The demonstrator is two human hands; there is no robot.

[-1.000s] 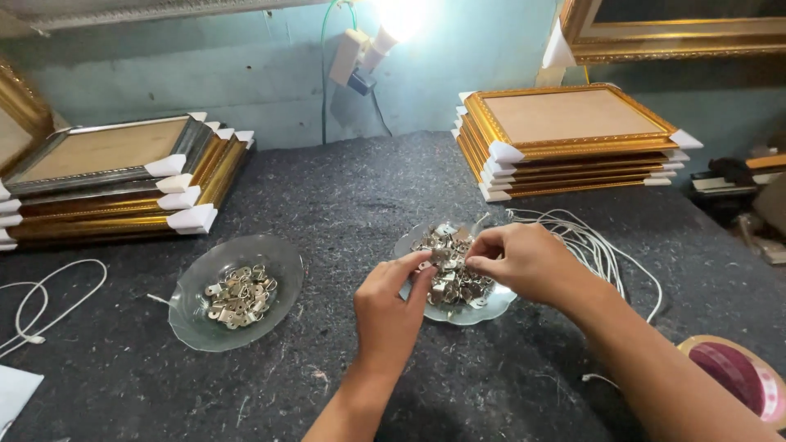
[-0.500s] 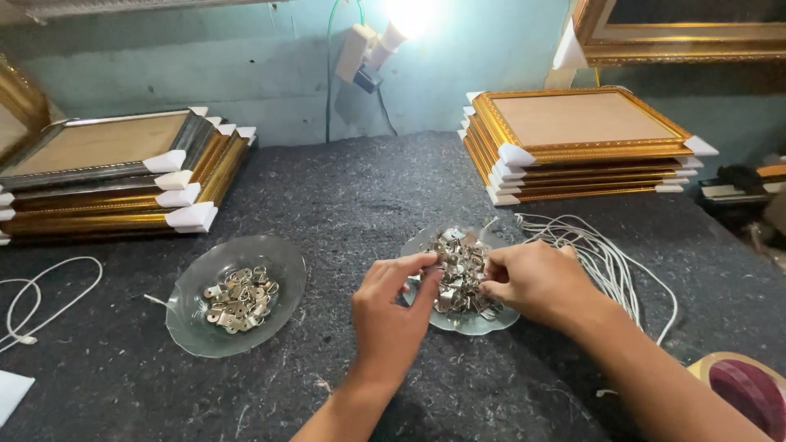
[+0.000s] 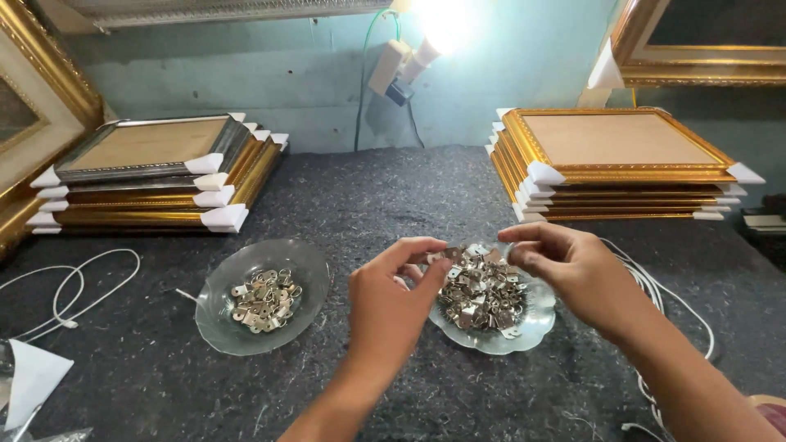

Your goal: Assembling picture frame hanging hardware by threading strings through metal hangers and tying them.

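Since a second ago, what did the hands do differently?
Both hands lifted slightly off the pile. The left hand now pinches a small metal hanger above the right glass dish; the right hand pinches beside it. The left dish and frame stacks stayed put.

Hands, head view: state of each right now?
Left hand: fingers pinched over the right dish of metal clips; seems to hold one small clip, hard to tell.
Right hand: fingers curled over the same dish; any hold cannot be told.

Hidden and cut-off parts

The left hand (image 3: 389,299) covers part of the right glass dish (image 3: 524,331); whatever its fingertips pinch is too small to tell.
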